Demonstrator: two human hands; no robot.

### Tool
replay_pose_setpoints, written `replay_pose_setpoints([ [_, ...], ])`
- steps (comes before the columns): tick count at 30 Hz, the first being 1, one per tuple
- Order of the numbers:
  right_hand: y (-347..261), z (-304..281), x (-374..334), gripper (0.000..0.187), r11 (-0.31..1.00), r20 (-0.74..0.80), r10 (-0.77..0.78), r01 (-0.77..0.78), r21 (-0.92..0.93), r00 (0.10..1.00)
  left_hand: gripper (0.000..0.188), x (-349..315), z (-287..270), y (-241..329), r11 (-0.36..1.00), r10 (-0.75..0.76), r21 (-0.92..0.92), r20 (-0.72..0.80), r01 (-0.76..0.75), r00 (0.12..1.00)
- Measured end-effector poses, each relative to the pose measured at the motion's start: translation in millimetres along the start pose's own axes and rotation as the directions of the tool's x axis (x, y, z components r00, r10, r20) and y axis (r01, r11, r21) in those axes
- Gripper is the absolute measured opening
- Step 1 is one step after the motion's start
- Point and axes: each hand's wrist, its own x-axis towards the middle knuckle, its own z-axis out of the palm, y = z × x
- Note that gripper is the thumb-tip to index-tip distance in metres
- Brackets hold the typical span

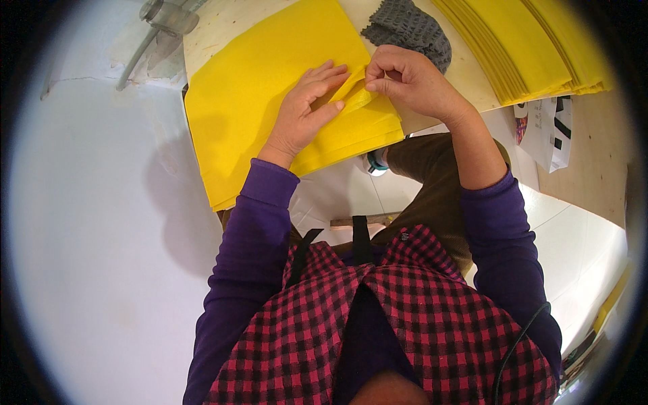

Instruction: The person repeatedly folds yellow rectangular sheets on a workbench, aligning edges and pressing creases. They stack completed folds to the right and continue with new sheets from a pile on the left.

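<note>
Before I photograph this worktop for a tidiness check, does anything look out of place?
The dark grey cloth lies crumpled between the left yellow stack and the right yellow stacks, looking untidy beside their flat layers.

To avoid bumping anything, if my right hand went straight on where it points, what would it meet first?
Your right hand would probably meet the raised, thin yellow sheet flap first, with your left hand just beyond; exact depth is unclear.

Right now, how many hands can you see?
2. The left hand lies spread on the yellow sheets; the right hand is at a lifted yellow flap, near the grey textured cloth. No other hand shows.
</note>
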Motion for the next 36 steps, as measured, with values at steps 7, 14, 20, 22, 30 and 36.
replay_pose_setpoints([
  [7,0.0,0.9,0.5,0.016,0.999,-0.030,-0.020,0.019,-0.040,0.999,0.052,0.8,-3.3,6.6,0.992,0.047,0.111,0.057,-0.053,0.997],
  [14,2.4,1.0,0.7,0.016,1.000,-0.038,-0.013,0.013,0.008,0.999,0.052,1.0,-1.3,5.0,0.967,0.067,0.241,0.094,-0.088,0.993],
  [20,5.2,-15.2,-8.4,0.008,0.986,-0.053,0.165,-0.163,0.031,0.985,0.046,2.1,1.5,3.3,0.921,0.127,0.356,0.106,-0.157,0.986],
  [22,6.7,-18.9,-11.1,0.009,0.980,-0.060,0.200,-0.199,0.019,0.978,0.044,2.0,2.7,4.5,0.910,0.136,0.380,0.102,-0.165,0.985],
  [30,9.6,-30.5,-17.3,0.011,0.960,0.141,0.257,-0.270,0.079,0.956,0.035,0.3,4.8,3.5,0.885,0.160,0.428,0.095,-0.185,0.983],
  [36,12.9,-16.9,-18.7,0.017,0.999,0.207,-0.027,0.018,0.042,0.978,0.022,1.2,5.1,0.3,0.900,0.188,0.386,0.072,-0.201,0.980],
])
